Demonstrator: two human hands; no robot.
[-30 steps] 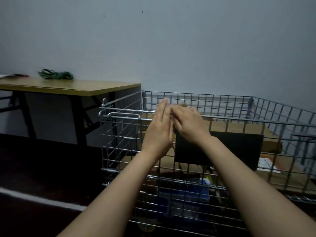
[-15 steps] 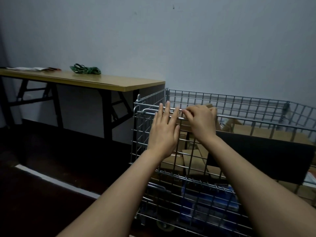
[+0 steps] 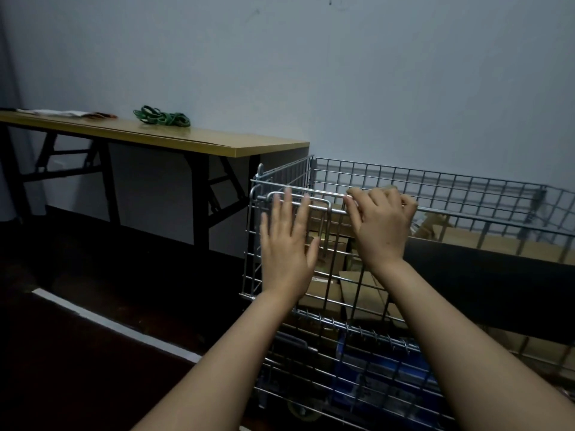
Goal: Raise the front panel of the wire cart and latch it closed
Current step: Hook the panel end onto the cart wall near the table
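Observation:
The silver wire cart (image 3: 435,188) stands against the wall, its front panel (image 3: 367,293) raised upright. A U-shaped wire latch (image 3: 314,204) sits at the panel's top left corner. My left hand (image 3: 287,244) is flat against the panel just below the latch, fingers spread and pointing up. My right hand (image 3: 381,227) curls over the panel's top rail (image 3: 466,214), fingers closed around the wire right of the latch. Cardboard boxes (image 3: 354,290) and a black board (image 3: 491,284) fill the cart.
A wooden folding table (image 3: 193,140) stands left of the cart, touching its corner, with a green coiled cord (image 3: 161,116) and papers (image 3: 62,112) on it. A white floor stripe (image 3: 118,325) runs across the dark floor. Blue items (image 3: 382,371) lie low in the cart.
My view has swung left, so the cart sits further right in frame. My left hand slid left toward the latch, its fingers spreading. My right hand moved onto the top rail and closed on it.

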